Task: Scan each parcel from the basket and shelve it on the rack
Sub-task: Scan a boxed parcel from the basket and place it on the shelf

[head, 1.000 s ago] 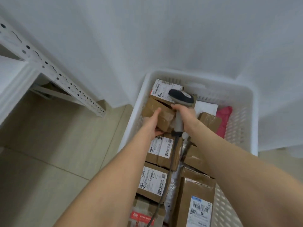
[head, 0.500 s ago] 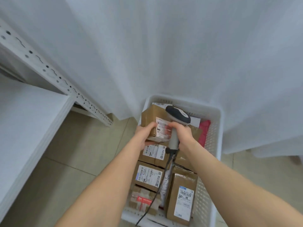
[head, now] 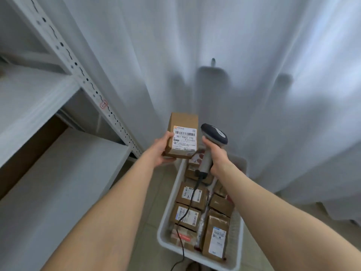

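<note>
Above the far end of the white basket, the left hand grips a small brown parcel. The thumb lies along the box's left side and the fingers curl under it, mostly hidden. The parcel's white label faces the camera; a barcode and one line of large characters show, but the smaller print is too blurred to read. Just right of the parcel, also over the basket's far end, the right hand is wrapped round the handle of a grey scanner with its dark head uppermost; whether a finger is on a trigger cannot be told. The arms and the held parcel cover the basket's far end. A black cable runs from the scanner's butt over the brown boxes in the basket and out past the lower edge of the view. The basket's near right corner is partly cut off. Left of the basket stands the white rack, its shelves cropped by the frame. Beyond the basket hangs a pale curtain, with dim shapes showing through that cannot be identified.
</note>
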The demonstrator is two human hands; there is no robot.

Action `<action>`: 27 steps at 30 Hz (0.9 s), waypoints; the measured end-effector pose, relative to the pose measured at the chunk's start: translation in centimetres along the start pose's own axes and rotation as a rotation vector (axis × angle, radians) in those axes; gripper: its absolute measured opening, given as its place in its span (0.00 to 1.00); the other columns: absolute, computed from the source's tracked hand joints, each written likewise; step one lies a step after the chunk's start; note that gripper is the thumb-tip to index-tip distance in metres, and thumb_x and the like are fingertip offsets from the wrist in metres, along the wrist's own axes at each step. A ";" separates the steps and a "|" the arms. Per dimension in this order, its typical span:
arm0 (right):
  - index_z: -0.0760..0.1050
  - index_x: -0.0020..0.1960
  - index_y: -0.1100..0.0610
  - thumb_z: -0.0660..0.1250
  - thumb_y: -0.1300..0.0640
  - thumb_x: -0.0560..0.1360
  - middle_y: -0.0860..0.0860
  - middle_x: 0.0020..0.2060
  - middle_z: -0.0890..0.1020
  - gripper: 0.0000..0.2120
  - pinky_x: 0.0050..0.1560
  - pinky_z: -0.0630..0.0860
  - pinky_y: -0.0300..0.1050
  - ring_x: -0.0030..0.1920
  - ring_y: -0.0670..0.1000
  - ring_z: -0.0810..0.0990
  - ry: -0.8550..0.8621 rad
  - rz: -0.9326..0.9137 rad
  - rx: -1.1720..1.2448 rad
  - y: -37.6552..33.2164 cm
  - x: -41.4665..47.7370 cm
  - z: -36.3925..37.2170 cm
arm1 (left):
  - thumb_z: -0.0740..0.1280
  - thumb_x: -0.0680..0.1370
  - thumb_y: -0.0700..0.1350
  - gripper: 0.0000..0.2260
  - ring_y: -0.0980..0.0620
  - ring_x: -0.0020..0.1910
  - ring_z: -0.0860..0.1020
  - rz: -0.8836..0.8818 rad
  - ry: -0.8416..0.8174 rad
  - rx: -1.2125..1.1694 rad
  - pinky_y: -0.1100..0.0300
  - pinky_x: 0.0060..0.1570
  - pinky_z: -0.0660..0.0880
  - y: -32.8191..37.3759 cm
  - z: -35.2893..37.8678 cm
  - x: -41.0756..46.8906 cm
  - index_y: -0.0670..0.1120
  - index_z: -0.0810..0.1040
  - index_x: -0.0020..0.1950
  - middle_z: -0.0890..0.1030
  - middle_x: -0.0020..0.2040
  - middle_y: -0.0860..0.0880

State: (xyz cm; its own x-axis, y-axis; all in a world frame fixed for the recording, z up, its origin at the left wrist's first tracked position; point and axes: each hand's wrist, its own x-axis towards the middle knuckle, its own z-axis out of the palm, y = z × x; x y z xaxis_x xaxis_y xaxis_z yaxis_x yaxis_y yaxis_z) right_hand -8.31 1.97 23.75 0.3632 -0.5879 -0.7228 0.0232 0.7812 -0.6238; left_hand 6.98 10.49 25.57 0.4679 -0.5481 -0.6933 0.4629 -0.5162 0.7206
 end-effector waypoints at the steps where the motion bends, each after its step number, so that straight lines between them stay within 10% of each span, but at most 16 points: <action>1: 0.75 0.58 0.56 0.77 0.53 0.70 0.57 0.51 0.85 0.20 0.58 0.78 0.61 0.51 0.60 0.84 -0.026 -0.011 0.027 -0.7 -1.6 0.6 | 0.63 0.78 0.54 0.14 0.43 0.54 0.79 0.015 -0.007 -0.008 0.45 0.60 0.75 0.8 0.0 -1.4 0.44 0.77 0.55 0.82 0.52 0.42; 15: 0.76 0.47 0.57 0.70 0.58 0.75 0.56 0.44 0.84 0.04 0.56 0.77 0.51 0.45 0.56 0.81 -0.137 -0.152 -0.047 -6.6 -16.8 3.0 | 0.66 0.77 0.41 0.15 0.43 0.60 0.77 0.276 -0.065 -0.121 0.54 0.56 0.77 6.1 -0.3 -16.5 0.42 0.73 0.64 0.79 0.59 0.40; 21: 0.76 0.49 0.60 0.69 0.59 0.76 0.56 0.33 0.79 0.05 0.32 0.76 0.42 0.27 0.49 0.76 -0.209 -0.201 -0.114 -7.8 -20.4 3.2 | 0.66 0.78 0.37 0.20 0.46 0.53 0.80 0.421 0.055 -0.238 0.52 0.52 0.79 6.0 -0.2 -17.8 0.44 0.70 0.69 0.79 0.60 0.43; 27: 0.75 0.54 0.64 0.67 0.63 0.75 0.56 0.29 0.77 0.09 0.28 0.75 0.41 0.25 0.50 0.74 -0.321 -0.252 -0.316 -8.8 -23.6 3.5 | 0.66 0.78 0.36 0.20 0.45 0.55 0.79 0.450 0.100 -0.341 0.52 0.54 0.79 5.6 0.1 -18.9 0.43 0.69 0.70 0.79 0.62 0.41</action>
State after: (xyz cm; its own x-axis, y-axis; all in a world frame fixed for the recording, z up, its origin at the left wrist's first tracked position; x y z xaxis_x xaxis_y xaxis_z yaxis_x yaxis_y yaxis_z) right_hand -13.83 9.75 47.34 0.6510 -0.6171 -0.4420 -0.1176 0.4933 -0.8619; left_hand 0.66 17.88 42.65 0.7363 -0.5913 -0.3290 0.4109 0.0043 0.9117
